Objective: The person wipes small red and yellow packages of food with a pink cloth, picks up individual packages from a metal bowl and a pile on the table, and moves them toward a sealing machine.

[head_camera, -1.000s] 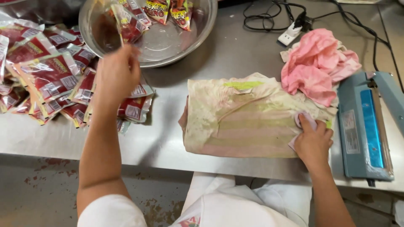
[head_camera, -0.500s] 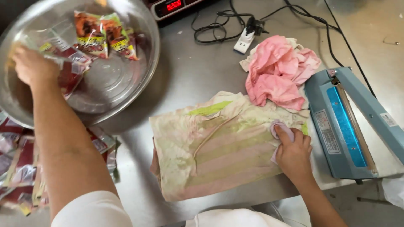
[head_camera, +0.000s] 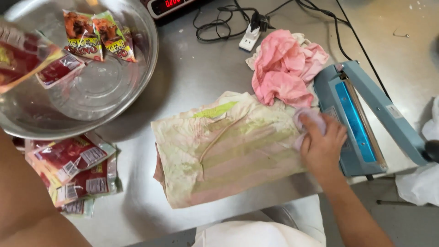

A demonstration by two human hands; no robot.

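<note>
On the stainless-steel counter [head_camera: 215, 59], a stained, pale pink-and-green striped cloth [head_camera: 228, 146] is spread flat, and the right hand [head_camera: 322, 144] is pressed on its right edge, fingers closed over a small crumpled whitish wad [head_camera: 307, 120], just beside the blue impulse heat sealer [head_camera: 361, 119]. A red sauce sachet [head_camera: 20, 57] is seen blurred over the large round metal bowl [head_camera: 114, 91] at upper left; it is probably held by the left hand, but that hand is out of view and its grip cannot be told. More red sachets [head_camera: 75, 171] are piled below the bowl, touching its rim. A crumpled pink rag [head_camera: 286, 68] lies between cloth and sealer. With the knuckles so close to the sealer's jaw, a burn or pinch could be risked; the blurred sachet could be dropped outside the bowl.
</note>
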